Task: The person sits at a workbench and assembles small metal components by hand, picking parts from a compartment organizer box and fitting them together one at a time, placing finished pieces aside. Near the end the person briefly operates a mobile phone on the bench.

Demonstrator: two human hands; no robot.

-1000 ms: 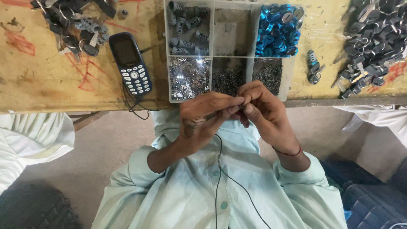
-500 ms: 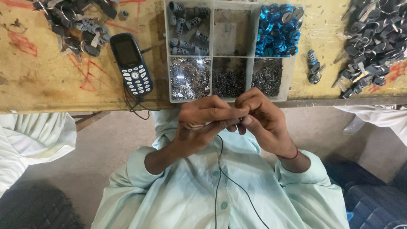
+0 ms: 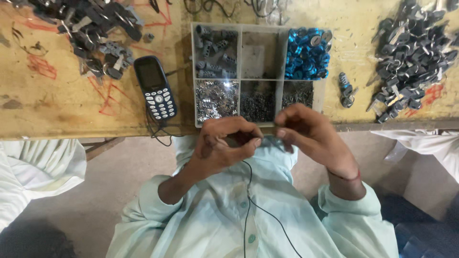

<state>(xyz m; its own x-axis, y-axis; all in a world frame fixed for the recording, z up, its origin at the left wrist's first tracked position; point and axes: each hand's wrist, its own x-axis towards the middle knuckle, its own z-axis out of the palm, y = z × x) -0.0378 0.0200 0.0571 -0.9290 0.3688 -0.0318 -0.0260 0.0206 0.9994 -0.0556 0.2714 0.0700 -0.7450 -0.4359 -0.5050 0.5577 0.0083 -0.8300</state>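
Head cam: both hands meet just below the near edge of the parts tray (image 3: 193,71) on the bench (image 3: 57,110); left hand (image 3: 224,145) and right hand (image 3: 306,136) each pinch a tiny part (image 3: 267,139), mostly hidden, lying sideways between the fingertips

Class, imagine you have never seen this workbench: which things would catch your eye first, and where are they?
The bright blue caps stand out, in the top right compartment of the clear tray at the bench edge. Below the tray, the left hand and right hand meet, fingers pinched together; what they pinch is too small to tell. A dark phone lies left of the tray, and dark metal parts are heaped at the far right.
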